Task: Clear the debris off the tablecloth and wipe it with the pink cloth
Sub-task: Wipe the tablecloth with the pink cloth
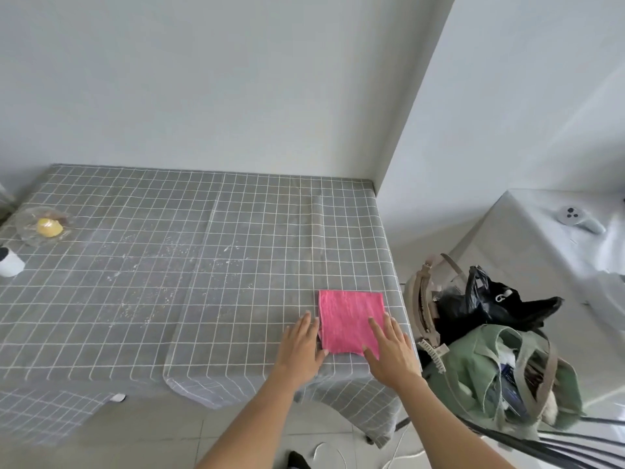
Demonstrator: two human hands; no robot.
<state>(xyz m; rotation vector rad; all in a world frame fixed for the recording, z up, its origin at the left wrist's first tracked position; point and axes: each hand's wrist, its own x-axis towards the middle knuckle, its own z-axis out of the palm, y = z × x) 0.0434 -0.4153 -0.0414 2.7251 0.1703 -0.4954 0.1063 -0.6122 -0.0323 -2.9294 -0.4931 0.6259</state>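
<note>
- Task status: early stage. The pink cloth (350, 321) lies folded flat on the tablecloth (169, 265), near its front right corner.
- Your left hand (301, 346) rests palm down just beside the left edge of the cloth. Its fingers (302, 324) are extended and held loosely together; they pinch nothing.
- Your right hand (392, 350) lies on the front right corner of the cloth. Its fingers (377, 330) are slightly spread and flat on the fabric; no grasp is closed.
- Remaining, debris: pale crumbs (162, 292) are scattered over the tablecloth, well to the left of your left fingertips and beyond them. Judge the clearing step as not done.
- Remaining, objects: a clear dish (32, 231) holding a yellow item (49, 227) and a white container (10, 262) stand at the far left edge, well apart from both hands.
- Remaining, wiping: the cloth is folded and unmoved over the soiled zone. Judge the wipe as not yet started.
- Labels: no readable writing appears on the cloth or tablecloth. A black bag (490, 299), right of your right fingers and off the table, bears a white mark too small to read.
</note>
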